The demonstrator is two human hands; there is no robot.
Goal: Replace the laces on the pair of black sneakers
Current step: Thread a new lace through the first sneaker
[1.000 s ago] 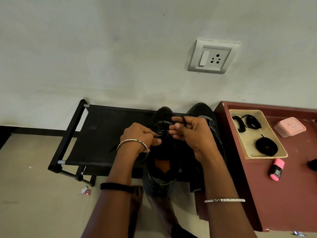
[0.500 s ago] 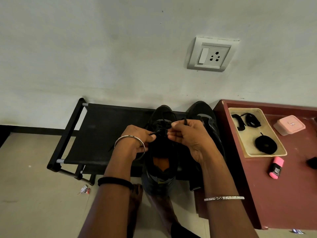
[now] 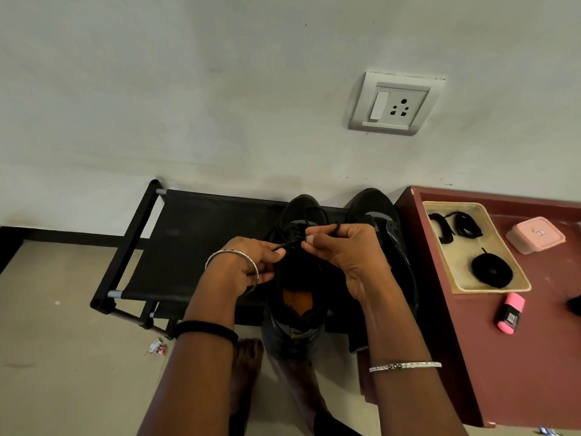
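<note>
The sneaker in work stood on the black fabric rack close to the wall, with its toe pointing away from the person, so that the open mouth and the eyelets faced the person. Over its tongue the two hands met: the left hand pinched the thin end of a black lace between thumb and finger, and the right hand pinched the same lace just beside it, with another stretch hooked over the index finger, probably to hold it tight and away from the eyelets. I judge that the lace was being guided at the upper eyelets, but whether it went in or came out, and whether it was the old or the new one, I cannot tell, because all is black on black. The second sneaker stood just beside on the right, partly hidden by the right hand. On the maroon table a beige tray held a coiled lace and loose lace bundles, placed within easy reach, and a pink box and a pink marker lay near the tray
</note>
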